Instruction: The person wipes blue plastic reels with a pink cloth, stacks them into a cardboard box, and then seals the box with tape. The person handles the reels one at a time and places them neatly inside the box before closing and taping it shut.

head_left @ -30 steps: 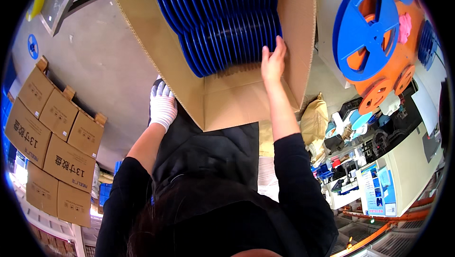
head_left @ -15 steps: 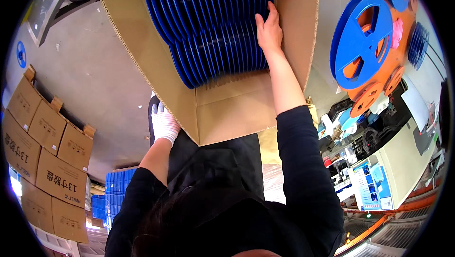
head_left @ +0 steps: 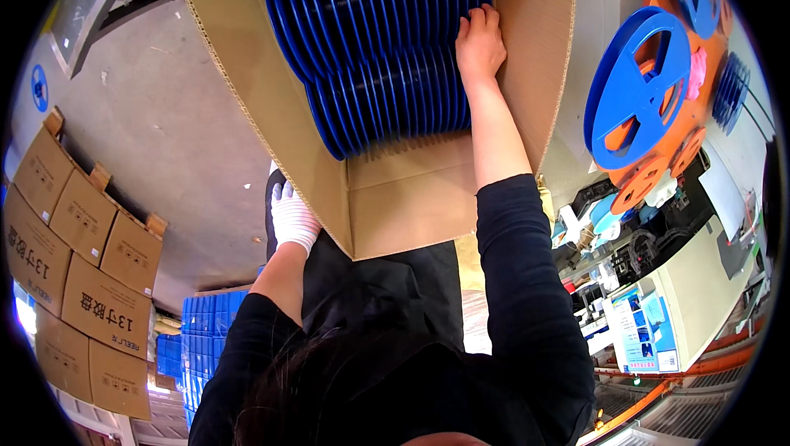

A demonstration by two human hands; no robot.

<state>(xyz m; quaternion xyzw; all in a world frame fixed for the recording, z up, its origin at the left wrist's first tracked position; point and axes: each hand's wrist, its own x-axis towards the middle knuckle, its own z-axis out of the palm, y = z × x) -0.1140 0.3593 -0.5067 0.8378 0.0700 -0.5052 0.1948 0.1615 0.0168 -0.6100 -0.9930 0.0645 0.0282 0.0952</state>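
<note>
A tall cardboard box (head_left: 411,220) stands tilted in front of me, its flaps up. Two rows of blue plastic reels (head_left: 374,34) are packed upright on edge inside it, one row behind the other. My bare right hand (head_left: 481,49) reaches in at the right end of the rows. Its fingers are bent over the rim of the outermost reel, close to the box's right wall. Outside the box, by its lower left edge, is my left hand (head_left: 294,217) in a white striped glove with grey fingertips. Its fingers are stretched out, and part of the hand is behind the box edge.
At the right, large blue reels (head_left: 638,88) and smaller orange reels (head_left: 635,191) hang on an orange stand. A cream machine (head_left: 699,298) stands below them. Stacked closed cartons (head_left: 107,302) and blue crates (head_left: 202,327) are at the left on the grey floor.
My right hand has curled its fingers, which were straighter before, at the end of the reels. The box and reels appear slightly farther right and lower in view.
</note>
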